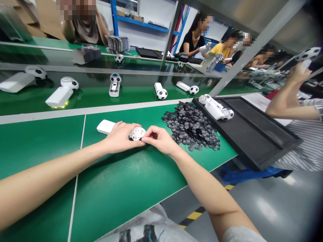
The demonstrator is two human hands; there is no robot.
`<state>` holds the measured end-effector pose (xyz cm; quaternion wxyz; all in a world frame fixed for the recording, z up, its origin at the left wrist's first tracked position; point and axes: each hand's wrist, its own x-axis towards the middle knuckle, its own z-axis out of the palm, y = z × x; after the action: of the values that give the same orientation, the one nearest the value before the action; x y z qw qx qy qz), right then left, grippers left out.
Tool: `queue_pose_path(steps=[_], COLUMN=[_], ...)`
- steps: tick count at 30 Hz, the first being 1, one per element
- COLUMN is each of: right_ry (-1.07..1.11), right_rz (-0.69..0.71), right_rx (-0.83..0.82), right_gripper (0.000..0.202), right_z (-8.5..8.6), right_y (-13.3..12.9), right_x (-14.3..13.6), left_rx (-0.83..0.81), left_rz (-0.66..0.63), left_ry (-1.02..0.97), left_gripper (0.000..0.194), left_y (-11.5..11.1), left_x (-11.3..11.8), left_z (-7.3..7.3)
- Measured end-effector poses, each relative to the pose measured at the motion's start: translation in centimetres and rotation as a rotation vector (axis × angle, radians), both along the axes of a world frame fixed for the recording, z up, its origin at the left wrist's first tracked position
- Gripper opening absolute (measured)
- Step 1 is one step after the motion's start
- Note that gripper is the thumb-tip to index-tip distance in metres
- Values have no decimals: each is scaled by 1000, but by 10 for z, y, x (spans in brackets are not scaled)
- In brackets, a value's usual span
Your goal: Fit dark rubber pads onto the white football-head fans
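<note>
A white device with a flat handle (106, 127) and a round, football-patterned head (138, 133) lies on the green table. My left hand (122, 136) is wrapped over it where handle and head meet. At the right side of the head, my right hand (156, 138) pinches with thumb and index finger; whatever is between the fingertips is too small to make out. Dark pieces show at the lower left edge of the head. To the right of my hands is a heap of small black pieces (193, 126).
Behind a pale rail (96, 109), several football-headed devices rest on a green conveyor (91, 97). A black tray (252, 124) at the right holds more devices (214, 109). Beside it, a co-worker's arm (290, 97) raises another device. Other people sit across the line.
</note>
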<state>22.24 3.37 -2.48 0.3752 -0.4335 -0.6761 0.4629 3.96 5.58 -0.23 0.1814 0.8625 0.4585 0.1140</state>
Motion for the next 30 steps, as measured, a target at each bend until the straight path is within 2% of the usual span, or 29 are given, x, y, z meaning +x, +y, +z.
queue_pose_path(steps=[3, 6, 8, 11, 13, 16, 18, 19, 23, 27, 30], right_ry=[78, 41, -100, -431, -610, -702, -696, -679, -405, -176, -93], right_rz=[-3, 28, 17, -154, -230, -191, -168, -161, -68, 13, 52], right_rx=[-109, -140, -113, -1, 43, 15, 28, 45, 6, -26, -14], right_gripper=[22, 24, 23, 19, 16, 7, 4, 4, 7, 19, 18], right_z=[1, 6, 9, 7, 4, 2, 4, 5, 10, 11, 12], right_y=[4, 8, 11, 15, 16, 15, 13, 11, 5, -1, -4], right_x=[-2, 4, 14, 32, 40, 42, 39, 38, 31, 23, 18], left_rx=[-43, -62, -65, -94, -140, -132, -68, -51, -138, -165, -171], left_rz=[60, 69, -32, -193, -173, -34, 19, 3, -148, -21, -62], left_ry=[5, -1, -9, 19, 85, 127, 84, 58, 22, -45, -108], left_gripper=[61, 59, 61, 67, 71, 75, 72, 69, 68, 67, 63], left_y=[0, 2, 5, 7, 4, -6, -11, -12, -10, -12, -14], left_x=[3, 3, -1, -9, -11, -6, -3, -2, -5, -7, -8], left_z=[1, 2, 4, 9, 11, 6, 1, -1, -2, -4, -7])
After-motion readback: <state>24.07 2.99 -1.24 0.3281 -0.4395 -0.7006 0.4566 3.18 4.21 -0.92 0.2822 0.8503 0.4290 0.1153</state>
